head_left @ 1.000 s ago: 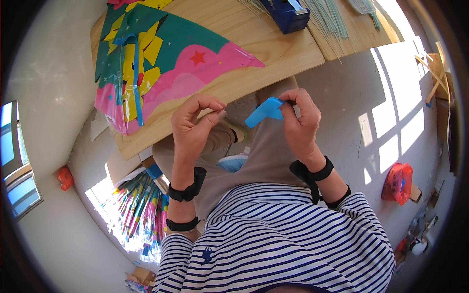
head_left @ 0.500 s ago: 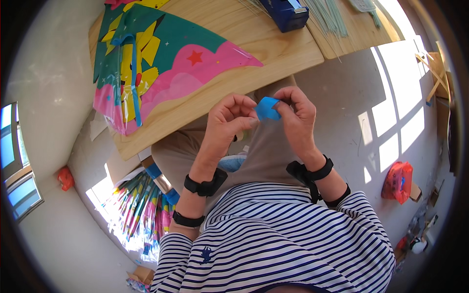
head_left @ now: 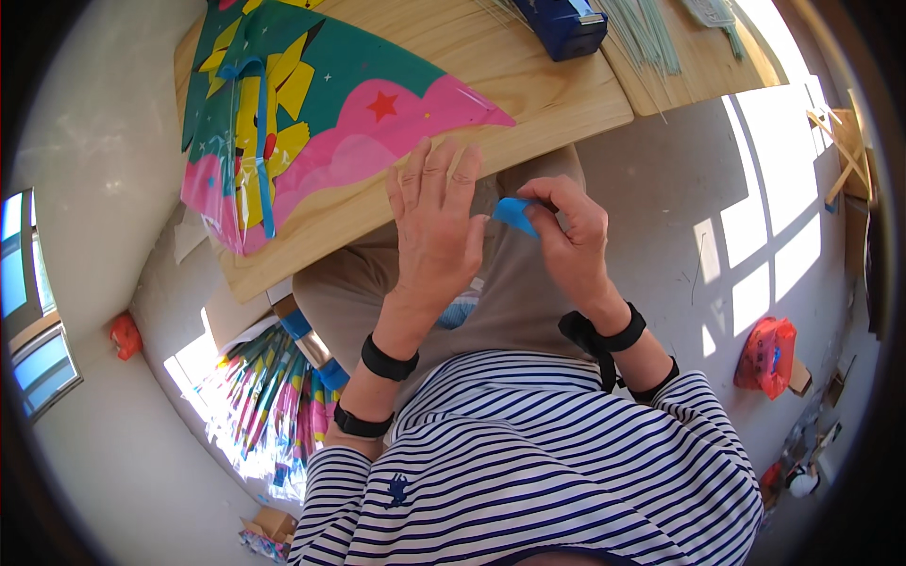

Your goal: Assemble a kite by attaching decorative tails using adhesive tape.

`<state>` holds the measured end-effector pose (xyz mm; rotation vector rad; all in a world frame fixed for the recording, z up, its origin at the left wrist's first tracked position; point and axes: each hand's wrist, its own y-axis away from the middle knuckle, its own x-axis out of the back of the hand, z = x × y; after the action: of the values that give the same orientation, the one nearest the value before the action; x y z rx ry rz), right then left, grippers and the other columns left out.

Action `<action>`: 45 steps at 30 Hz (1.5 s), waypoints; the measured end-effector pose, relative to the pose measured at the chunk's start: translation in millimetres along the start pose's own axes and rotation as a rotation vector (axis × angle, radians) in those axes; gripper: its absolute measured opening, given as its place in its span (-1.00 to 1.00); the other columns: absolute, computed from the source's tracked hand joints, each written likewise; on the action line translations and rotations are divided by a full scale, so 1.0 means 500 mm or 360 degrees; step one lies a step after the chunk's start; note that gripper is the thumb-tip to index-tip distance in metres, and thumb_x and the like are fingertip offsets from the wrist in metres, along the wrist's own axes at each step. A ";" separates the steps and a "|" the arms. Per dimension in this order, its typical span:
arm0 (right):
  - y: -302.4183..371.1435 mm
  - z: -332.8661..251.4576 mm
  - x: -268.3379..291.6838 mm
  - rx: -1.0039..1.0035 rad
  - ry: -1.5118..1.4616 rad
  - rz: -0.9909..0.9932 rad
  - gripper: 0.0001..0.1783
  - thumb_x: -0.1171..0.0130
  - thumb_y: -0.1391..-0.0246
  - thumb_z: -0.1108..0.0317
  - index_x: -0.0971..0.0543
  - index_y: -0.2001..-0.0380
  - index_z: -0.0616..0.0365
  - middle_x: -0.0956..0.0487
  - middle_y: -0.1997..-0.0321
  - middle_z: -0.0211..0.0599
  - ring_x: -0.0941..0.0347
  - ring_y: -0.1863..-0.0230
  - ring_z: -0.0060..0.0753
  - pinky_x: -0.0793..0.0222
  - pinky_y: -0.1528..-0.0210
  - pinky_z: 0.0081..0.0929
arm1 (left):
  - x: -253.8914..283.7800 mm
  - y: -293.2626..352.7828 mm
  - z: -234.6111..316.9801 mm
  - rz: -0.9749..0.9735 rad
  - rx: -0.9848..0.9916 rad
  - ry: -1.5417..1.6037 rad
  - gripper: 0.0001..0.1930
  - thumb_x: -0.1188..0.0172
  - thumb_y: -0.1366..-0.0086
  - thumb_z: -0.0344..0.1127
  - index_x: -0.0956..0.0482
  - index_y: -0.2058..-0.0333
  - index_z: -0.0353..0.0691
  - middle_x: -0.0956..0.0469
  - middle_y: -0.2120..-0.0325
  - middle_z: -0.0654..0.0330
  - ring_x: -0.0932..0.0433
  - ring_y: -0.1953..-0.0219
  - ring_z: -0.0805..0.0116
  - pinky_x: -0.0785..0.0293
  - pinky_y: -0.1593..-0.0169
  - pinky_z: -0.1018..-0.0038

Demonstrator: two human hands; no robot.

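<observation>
My right hand [head_left: 571,231] pinches a short piece of blue tape [head_left: 514,215] between thumb and fingers, above my lap. My left hand [head_left: 434,222] is open beside it, palm down, its fingers stretched out towards the table's near edge. Its thumb tip points at the tape's left end; whether they touch I cannot tell. Beyond my left fingertips, a glossy triangular plastic sheet [head_left: 330,123], like a kite's sail, lies on the wooden table [head_left: 528,123]. It is printed in green, pink and yellow. A narrow blue strip [head_left: 265,179] runs along its left part.
A dark blue tape dispenser [head_left: 564,30] stands at the table's far side, with thin pale rods [head_left: 646,38] to its right. Bundled printed sheets [head_left: 269,401] are at lower left. A red plastic bag [head_left: 766,357] sits on the floor at right.
My left hand has opened from its pinch, turned palm down and reached forward towards the table edge. The right hand keeps hold of the blue tape, which now tilts differently.
</observation>
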<state>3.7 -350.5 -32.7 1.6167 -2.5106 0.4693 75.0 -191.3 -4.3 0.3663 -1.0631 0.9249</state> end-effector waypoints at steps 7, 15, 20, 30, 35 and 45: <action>0.011 -0.024 -0.007 0.0535 0.0277 -0.0156 -0.45 -0.18 0.14 0.69 -0.65 0.01 0.06 -0.49 0.46 -0.29 -0.40 0.45 -0.26 -0.33 0.38 -0.34 | -0.006 0.004 -0.006 -0.0046 0.0065 -0.0031 -0.12 -0.29 0.01 -0.49 -0.22 -0.36 -0.10 -0.14 -0.36 0.02 0.04 -0.44 -0.17 0.30 -0.35 -0.33; 0.021 -0.023 -0.012 0.0772 0.0426 -0.0275 -0.35 -0.20 0.15 0.60 -0.62 -0.11 -0.07 -0.35 0.52 -0.40 -0.30 0.49 -0.33 -0.23 0.39 -0.38 | -0.012 0.009 -0.003 -0.0056 0.0124 0.0102 -0.08 -0.19 0.02 -0.57 -0.16 -0.40 -0.06 -0.06 -0.40 -0.02 0.11 -0.46 -0.24 0.34 -0.31 -0.42; 0.029 -0.033 -0.019 0.0782 0.0474 -0.0368 -0.29 -0.17 0.15 0.64 -0.59 -0.16 -0.07 -0.38 0.50 -0.35 -0.32 0.47 -0.26 -0.27 0.36 -0.36 | -0.004 0.003 0.003 -0.0001 0.0167 -0.0040 -0.08 -0.20 -0.02 -0.45 -0.11 -0.42 -0.05 0.00 -0.43 -0.03 0.16 -0.47 -0.25 0.38 -0.30 -0.44; 0.029 -0.020 -0.022 0.0698 0.0438 -0.0418 -0.29 -0.16 0.14 0.63 -0.56 -0.18 -0.07 -0.33 0.53 -0.41 -0.30 0.46 -0.30 -0.22 0.33 -0.37 | -0.012 0.017 -0.007 -0.0114 0.0113 -0.0177 -0.37 -0.19 -0.11 -0.36 -0.39 -0.23 -0.23 -0.36 -0.23 0.05 -0.08 -0.40 -0.15 0.38 -0.27 -0.50; 0.026 -0.027 -0.020 0.0604 0.0364 -0.0380 -0.30 -0.12 0.16 0.67 -0.58 -0.14 -0.05 -0.35 0.55 -0.37 -0.30 0.47 -0.28 -0.20 0.36 -0.35 | -0.005 0.015 -0.012 0.0000 -0.0143 -0.0259 -0.82 -0.20 -0.14 -0.36 -0.57 0.26 -0.24 -0.51 0.24 0.19 -0.36 -0.18 0.02 0.35 -0.28 -0.53; 0.026 -0.042 -0.022 0.0546 0.0304 -0.0279 -0.35 -0.11 0.10 0.69 -0.59 -0.12 0.00 -0.53 0.39 -0.31 -0.44 0.36 -0.19 -0.30 0.29 -0.31 | 0.002 0.016 -0.017 0.0143 -0.0240 -0.0184 -0.88 -0.29 -0.07 -0.40 -0.50 0.49 -0.21 -0.39 0.52 0.24 -0.46 0.25 0.20 0.24 -0.38 -0.35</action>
<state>-4.6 -329.2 -18.4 1.7842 -2.2157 1.0238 73.6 -180.5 -8.6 0.2506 -1.2561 0.9054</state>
